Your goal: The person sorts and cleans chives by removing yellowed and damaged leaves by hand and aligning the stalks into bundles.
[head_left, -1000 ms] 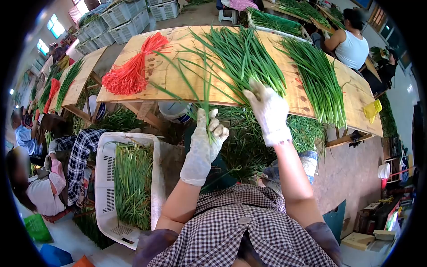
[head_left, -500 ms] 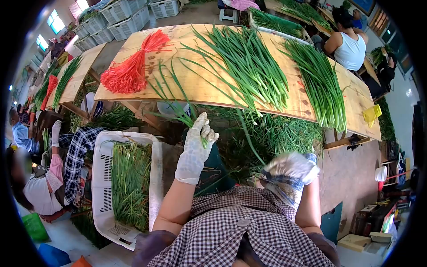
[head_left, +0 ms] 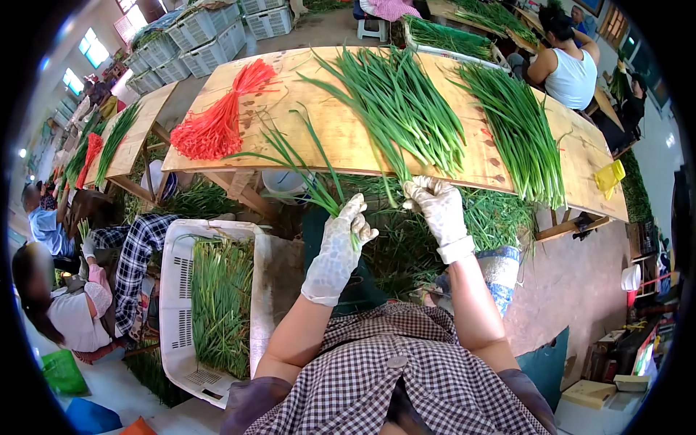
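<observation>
My left hand [head_left: 339, 250], in a white glove, is closed around a few green chives [head_left: 317, 190], whose leaves fan up and left over the table edge. Also gloved, my right hand [head_left: 438, 210] pinches the pale lower ends of some chive stalks [head_left: 396, 158] at the table's front edge. Those stalks lie along the left side of a large spread pile of chives [head_left: 417, 109]. A second pile of chives [head_left: 515, 130] rests further right on the wooden table [head_left: 290, 80].
Red ties [head_left: 217, 119] lie bundled on the table's left, and a yellow object [head_left: 610, 176] sits at its right end. A white crate [head_left: 174, 290] of greens stands left of me. Loose trimmings [head_left: 493, 217] heap under the table. Co-workers sit at left and back right.
My right hand has moved up and left from beside my lap to the table edge and taken hold of chive stalks. My left hand, still holding its chives, has shifted slightly right and down.
</observation>
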`<state>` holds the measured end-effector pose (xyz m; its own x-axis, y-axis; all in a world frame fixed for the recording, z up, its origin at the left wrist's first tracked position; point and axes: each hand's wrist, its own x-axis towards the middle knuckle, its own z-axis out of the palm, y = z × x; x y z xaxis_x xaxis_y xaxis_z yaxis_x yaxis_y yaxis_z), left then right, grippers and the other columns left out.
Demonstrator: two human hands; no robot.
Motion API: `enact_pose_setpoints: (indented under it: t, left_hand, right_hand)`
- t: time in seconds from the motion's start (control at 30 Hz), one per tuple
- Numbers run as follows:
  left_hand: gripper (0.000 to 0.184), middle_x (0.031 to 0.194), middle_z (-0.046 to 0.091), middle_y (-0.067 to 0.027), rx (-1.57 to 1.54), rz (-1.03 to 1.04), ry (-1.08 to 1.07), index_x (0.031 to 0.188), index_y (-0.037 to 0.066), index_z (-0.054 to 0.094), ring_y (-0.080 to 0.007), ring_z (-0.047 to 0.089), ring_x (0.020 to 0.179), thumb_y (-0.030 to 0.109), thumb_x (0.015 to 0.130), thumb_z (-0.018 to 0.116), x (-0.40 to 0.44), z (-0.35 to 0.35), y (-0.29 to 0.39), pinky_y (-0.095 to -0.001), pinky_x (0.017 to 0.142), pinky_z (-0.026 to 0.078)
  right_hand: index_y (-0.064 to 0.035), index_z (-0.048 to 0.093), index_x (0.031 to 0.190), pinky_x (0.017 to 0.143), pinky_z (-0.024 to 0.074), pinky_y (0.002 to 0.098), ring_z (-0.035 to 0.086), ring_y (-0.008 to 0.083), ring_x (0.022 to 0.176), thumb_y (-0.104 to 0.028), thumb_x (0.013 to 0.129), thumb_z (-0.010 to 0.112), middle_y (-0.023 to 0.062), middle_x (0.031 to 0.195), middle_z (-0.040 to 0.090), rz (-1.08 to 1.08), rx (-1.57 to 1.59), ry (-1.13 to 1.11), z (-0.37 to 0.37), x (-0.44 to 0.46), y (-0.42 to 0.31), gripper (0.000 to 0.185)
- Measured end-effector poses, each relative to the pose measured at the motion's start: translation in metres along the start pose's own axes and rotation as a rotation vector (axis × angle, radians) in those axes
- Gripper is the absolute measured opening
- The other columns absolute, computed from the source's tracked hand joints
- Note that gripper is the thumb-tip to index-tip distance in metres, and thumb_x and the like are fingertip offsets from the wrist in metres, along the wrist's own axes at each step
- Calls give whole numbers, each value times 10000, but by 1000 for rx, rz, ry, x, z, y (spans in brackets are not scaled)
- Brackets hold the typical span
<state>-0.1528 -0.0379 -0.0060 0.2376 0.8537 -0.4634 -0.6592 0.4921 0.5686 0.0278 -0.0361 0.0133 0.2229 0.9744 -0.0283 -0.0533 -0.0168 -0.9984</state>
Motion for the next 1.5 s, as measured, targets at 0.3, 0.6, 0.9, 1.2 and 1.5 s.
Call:
enact_pose_setpoints:
  t: [0.3,0.6,0.9,1.2,1.5]
  left_hand:
    - [130,494,381,69,265,-53,-25,936,75,619,-75,328,377,174,872,675,10,21,-12,-273,420,366]
    - [149,456,325,69,165,-14,203,962,75,627,-89,309,360,192,878,666,16,30,4,-271,463,373]
    - [253,476,325,68,-205,-61,-326,1147,72,547,-87,353,416,255,1001,452,27,-9,14,-268,543,402]
    - [324,525,327,76,157,-75,-223,1158,25,553,-69,341,455,293,987,486,6,-11,-20,-249,489,388]
    - [211,486,442,47,351,101,81,978,6,669,-83,387,366,193,879,663,-10,-9,-18,-271,401,414]
  right_hand:
    - [57,605,1098,636,568,258,675,173,691,-83,895,619,108,912,688,383,349,-178,-5,-48,12,247]
    - [1,660,957,659,496,219,595,75,682,-132,929,595,32,787,664,-204,37,129,0,-32,1,151]
    - [-26,697,960,685,538,325,664,189,735,-180,891,623,102,874,697,55,-530,-800,-63,-66,-41,184]
    - [39,646,1084,679,537,245,664,158,760,-158,916,613,85,885,690,246,180,-312,3,-58,19,261]
    - [-54,718,958,701,521,299,683,204,764,-256,804,727,140,887,698,10,-408,-77,19,-64,26,254]
